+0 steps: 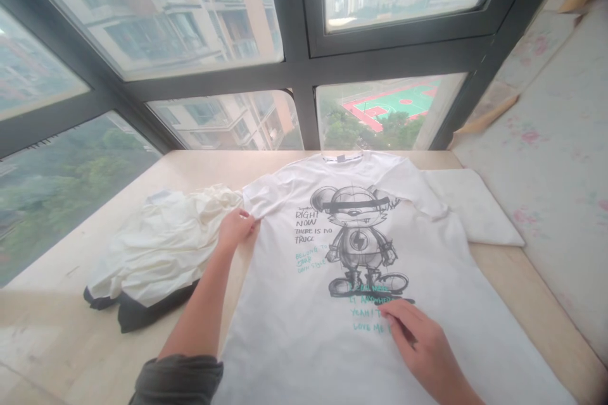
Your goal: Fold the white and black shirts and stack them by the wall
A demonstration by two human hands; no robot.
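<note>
A white T-shirt (285,304) lies spread out, front up, its collar towards the window. It bears a grey sketched mouse-like figure with black and teal lettering. My left hand (236,228) is closed, thumb and fingers pinching the shirt's edge by the left sleeve. My right hand (425,335) is over the lower front, at the teal lettering. Its thumb and fingertips are pressed together at the cloth, and whether fabric is caught between them cannot be made out. The near hem is out of view.
A crumpled pile of off-white clothing (161,247) lies on the left, with a black garment (152,313) under it. A folded white cloth (479,209) sits partly beneath the right sleeve. The pale ledge (42,329) meets dark window frames (299,69) and a flowered wall (560,139).
</note>
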